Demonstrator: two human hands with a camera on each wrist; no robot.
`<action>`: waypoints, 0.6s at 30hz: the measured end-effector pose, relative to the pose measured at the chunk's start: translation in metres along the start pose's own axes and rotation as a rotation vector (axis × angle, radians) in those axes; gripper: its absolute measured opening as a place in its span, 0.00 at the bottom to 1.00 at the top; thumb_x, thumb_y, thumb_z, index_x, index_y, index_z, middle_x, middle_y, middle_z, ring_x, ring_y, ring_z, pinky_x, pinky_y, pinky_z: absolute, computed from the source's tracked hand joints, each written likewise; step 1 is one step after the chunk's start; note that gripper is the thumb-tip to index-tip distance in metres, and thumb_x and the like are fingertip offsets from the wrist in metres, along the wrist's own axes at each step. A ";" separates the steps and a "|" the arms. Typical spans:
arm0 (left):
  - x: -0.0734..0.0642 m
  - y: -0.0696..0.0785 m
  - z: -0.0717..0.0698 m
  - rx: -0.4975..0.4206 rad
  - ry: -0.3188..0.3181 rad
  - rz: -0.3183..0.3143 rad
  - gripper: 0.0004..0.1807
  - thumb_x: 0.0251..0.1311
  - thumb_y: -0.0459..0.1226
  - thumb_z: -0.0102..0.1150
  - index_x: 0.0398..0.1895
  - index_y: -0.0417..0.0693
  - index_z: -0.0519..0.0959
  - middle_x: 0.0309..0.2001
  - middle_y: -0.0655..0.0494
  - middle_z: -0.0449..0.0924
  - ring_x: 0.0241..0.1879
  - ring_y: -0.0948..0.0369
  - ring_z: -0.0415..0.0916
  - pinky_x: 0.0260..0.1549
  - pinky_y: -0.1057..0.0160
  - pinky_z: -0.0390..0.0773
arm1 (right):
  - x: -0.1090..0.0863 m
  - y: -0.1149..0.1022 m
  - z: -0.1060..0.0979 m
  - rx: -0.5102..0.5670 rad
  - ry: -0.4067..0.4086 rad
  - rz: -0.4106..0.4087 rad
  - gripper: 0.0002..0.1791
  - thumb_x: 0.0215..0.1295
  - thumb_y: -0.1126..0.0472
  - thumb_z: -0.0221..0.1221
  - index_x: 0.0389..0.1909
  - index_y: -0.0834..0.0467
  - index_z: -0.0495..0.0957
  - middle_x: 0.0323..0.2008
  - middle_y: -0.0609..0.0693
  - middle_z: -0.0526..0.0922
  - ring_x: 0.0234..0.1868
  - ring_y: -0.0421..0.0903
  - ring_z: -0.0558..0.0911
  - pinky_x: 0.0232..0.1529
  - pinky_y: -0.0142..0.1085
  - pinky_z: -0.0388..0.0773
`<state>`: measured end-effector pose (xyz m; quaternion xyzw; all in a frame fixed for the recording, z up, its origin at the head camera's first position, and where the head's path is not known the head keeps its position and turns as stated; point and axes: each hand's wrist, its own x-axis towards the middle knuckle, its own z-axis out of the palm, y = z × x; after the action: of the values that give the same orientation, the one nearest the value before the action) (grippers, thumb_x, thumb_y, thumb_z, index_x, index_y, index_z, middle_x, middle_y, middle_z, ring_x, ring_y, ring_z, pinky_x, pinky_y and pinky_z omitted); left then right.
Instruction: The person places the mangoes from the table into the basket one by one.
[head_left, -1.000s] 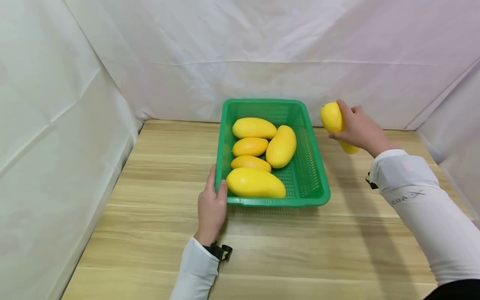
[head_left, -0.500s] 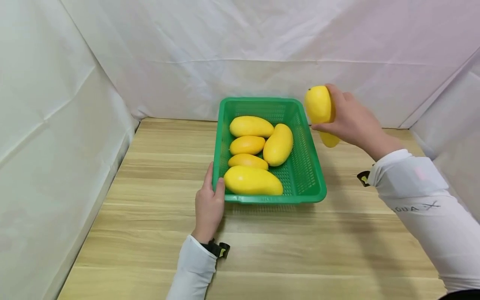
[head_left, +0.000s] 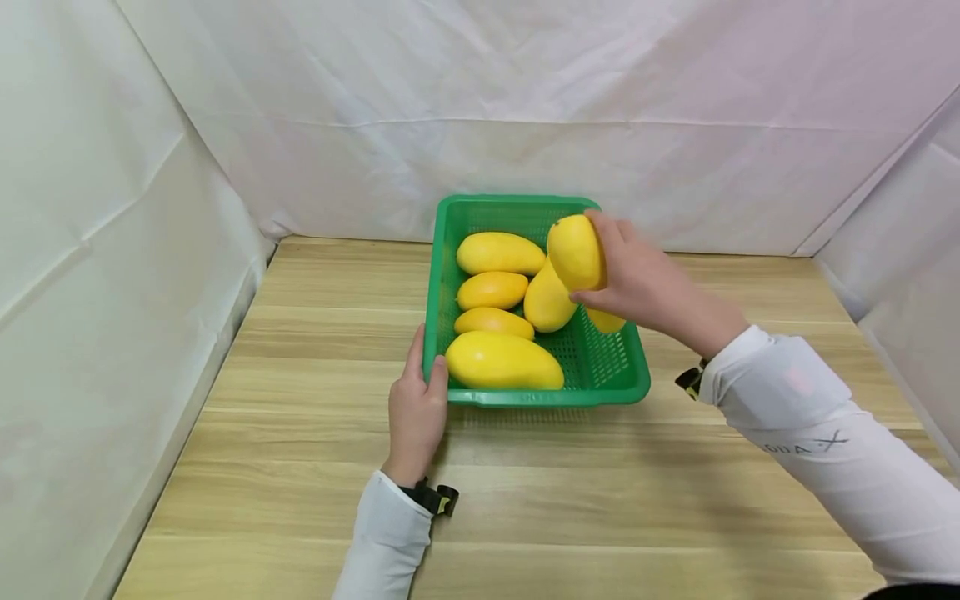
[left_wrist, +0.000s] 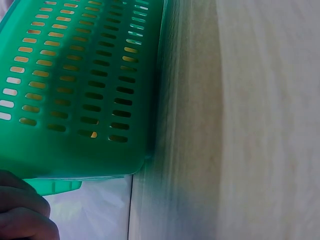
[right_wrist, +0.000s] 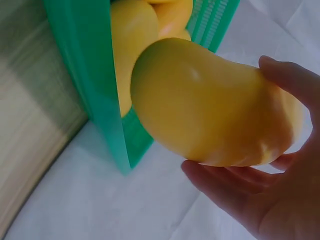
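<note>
My right hand [head_left: 652, 283] grips a yellow mango [head_left: 576, 252] above the right half of a green plastic basket [head_left: 540, 398]. In the right wrist view, thumb and fingers wrap one end of this mango [right_wrist: 200, 105], and its other end points toward the basket. My left hand [head_left: 417, 417] holds the basket at its front left corner, thumb over the rim. Several mangoes lie inside: a big one [head_left: 504, 361] along the front, two smaller orange-yellow ones behind it, another [head_left: 500, 252] at the back. A slanted mango [head_left: 550, 300] is partly hidden by the held one.
The basket stands on a wood-grain table [head_left: 315, 467], near its back edge. White cloth [head_left: 360, 117] hangs behind the table and along both sides. The basket's slotted wall [left_wrist: 75, 75] fills much of the left wrist view.
My right hand has carried the mango leftward from beside the basket, rising and then lowering, to over the basket. My left hand keeps its hold on the corner.
</note>
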<state>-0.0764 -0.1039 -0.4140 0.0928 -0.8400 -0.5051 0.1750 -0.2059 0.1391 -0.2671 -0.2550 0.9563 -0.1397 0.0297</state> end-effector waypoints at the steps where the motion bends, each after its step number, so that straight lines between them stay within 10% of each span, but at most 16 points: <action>1: 0.000 -0.001 0.000 0.003 -0.001 -0.005 0.28 0.65 0.48 0.39 0.67 0.54 0.54 0.15 0.54 0.64 0.12 0.62 0.53 0.25 0.59 0.70 | -0.001 -0.002 0.003 0.002 -0.020 0.009 0.58 0.46 0.42 0.63 0.69 0.46 0.32 0.55 0.64 0.60 0.36 0.54 0.74 0.32 0.46 0.75; 12: -0.003 -0.004 0.000 -0.019 -0.006 -0.009 0.28 0.65 0.49 0.39 0.68 0.57 0.54 0.34 0.42 0.76 0.25 0.59 0.70 0.45 0.55 0.70 | -0.008 -0.011 0.029 -0.024 -0.169 0.062 0.56 0.46 0.43 0.64 0.69 0.47 0.36 0.50 0.60 0.62 0.23 0.48 0.74 0.22 0.36 0.73; 18: -0.001 -0.003 0.001 -0.019 0.016 0.004 0.28 0.65 0.49 0.39 0.67 0.57 0.54 0.24 0.46 0.74 0.19 0.59 0.65 0.43 0.56 0.71 | -0.005 -0.016 0.034 0.034 -0.261 0.087 0.54 0.47 0.48 0.65 0.67 0.50 0.38 0.46 0.62 0.64 0.23 0.49 0.74 0.22 0.37 0.73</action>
<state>-0.0761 -0.1043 -0.4166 0.0934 -0.8340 -0.5119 0.1834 -0.1897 0.1192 -0.2956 -0.2289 0.9520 -0.1200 0.1640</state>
